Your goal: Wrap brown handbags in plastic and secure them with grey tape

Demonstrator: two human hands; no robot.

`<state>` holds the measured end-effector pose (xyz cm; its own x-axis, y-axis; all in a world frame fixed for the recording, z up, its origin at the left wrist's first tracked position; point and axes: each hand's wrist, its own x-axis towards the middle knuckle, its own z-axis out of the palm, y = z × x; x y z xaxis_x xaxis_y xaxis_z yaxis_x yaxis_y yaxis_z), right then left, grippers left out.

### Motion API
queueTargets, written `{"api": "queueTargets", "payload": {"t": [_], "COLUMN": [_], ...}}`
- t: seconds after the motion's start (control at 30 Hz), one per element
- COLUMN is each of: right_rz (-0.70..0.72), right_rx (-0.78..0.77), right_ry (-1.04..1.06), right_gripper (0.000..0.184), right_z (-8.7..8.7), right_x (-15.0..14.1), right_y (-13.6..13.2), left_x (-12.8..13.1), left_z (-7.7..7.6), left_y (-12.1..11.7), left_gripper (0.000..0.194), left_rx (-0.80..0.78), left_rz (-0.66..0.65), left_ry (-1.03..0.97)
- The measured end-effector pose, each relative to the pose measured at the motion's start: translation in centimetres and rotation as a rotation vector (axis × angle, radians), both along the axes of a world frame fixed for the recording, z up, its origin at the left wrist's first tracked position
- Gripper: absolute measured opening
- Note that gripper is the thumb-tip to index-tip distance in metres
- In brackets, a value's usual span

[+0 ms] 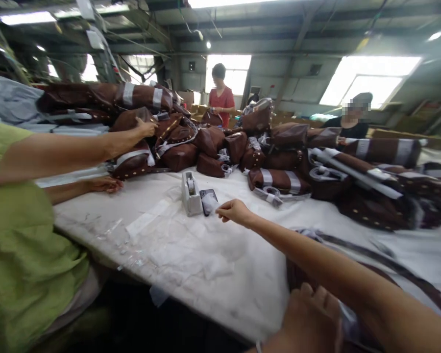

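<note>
My right hand (233, 212) reaches out over the white-covered table (242, 294), its fingers pinched together at a small pale piece next to a dark phone (207, 195) and a white tape dispenser (190, 193). What the pinch holds is too small to make out. My left hand (310, 316) is low at the near edge with its fingers curled on a brown bag (297, 274). The bag is mostly hidden under my right arm, and its long strap (407, 274) trails off to the right.
A heap of brown bags with white bands (279, 152) fills the far side of the table. On the left, a co-worker in a green top (18, 255) has one hand on the heap (147, 128) and the other on the table (105, 184). Two more people stand behind.
</note>
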<state>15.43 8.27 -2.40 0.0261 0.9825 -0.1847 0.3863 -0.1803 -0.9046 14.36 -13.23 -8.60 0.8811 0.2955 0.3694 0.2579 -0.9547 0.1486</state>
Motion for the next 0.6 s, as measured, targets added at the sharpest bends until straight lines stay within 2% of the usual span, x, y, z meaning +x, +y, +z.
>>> {"api": "queueTargets", "payload": {"t": [0.1,0.23,0.3,0.37,0.43,0.5,0.6], "right_rz": [0.059,0.366,0.441,0.473,0.503,0.552,0.605], "right_rx": [0.036,0.096,0.043,-0.066,-0.137,-0.130,-0.039], "right_ry": [-0.062,-0.368,-0.465,-0.496,-0.544,-0.656,-0.881], "right_gripper": [0.009,0.016,0.020,0.023,0.023,0.018,0.008], "right_z": [4.3,10.3,12.0,12.2,11.3,9.8,7.6], "right_x": [5.5,12.1,14.1,15.6,16.8,17.9,19.0], "right_y": [-5.6,-14.8,-19.0,-22.1,-23.9,-24.3,-23.1], "left_x": [0.5,0.7,0.7,0.6,0.5,0.5,0.6], "left_z": [-0.8,-1.2,-1.2,-1.2,-1.1,-1.1,-1.1], "left_y": [-0.3,-0.4,-0.3,-0.2,-0.3,-0.3,-0.4], "left_gripper": [0.033,0.037,0.035,0.034,0.035,0.035,0.035], "left_rx": [-0.158,-0.233,-0.221,-0.215,-0.215,-0.217,-0.213], "left_rz": [0.050,0.061,0.061,0.065,0.065,0.062,0.065], "left_ry": [-0.119,-0.221,-0.233,-0.240,-0.245,-0.248,-0.243]}}
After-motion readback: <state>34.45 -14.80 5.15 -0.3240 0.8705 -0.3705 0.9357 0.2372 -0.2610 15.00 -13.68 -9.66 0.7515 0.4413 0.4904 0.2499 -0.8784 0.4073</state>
